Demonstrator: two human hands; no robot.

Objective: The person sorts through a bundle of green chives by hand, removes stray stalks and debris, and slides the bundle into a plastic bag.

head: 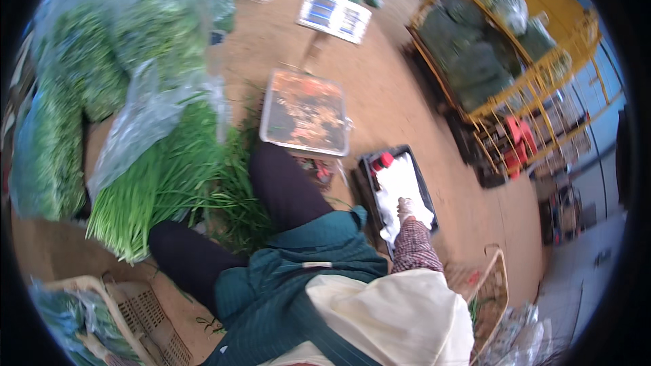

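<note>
My right hand (405, 208), in a pale glove with a checked sleeve, reaches down to white sheets or bags (399, 183) in a black plastic crate (422, 175). Its fingers look bent against the white material; whether they grip it is unclear. At the lower left rim, my left hand (95, 346) rests at bagged greens (66, 310) in a beige plastic crate (96, 284). Blur hides its grip. Before my knees lies a big bunch of long green Chinese chives or similar stalks (157, 173), partly covered by clear plastic (142, 107).
Large bags of leafy greens (86, 56) stand at the left. A clear-lidded box (305, 112) is ahead, with a scale-like display (334, 14) beyond it. A yellow cage cart (534, 81) loaded with bags stands right. Another basket (496, 290) sits behind my right arm.
</note>
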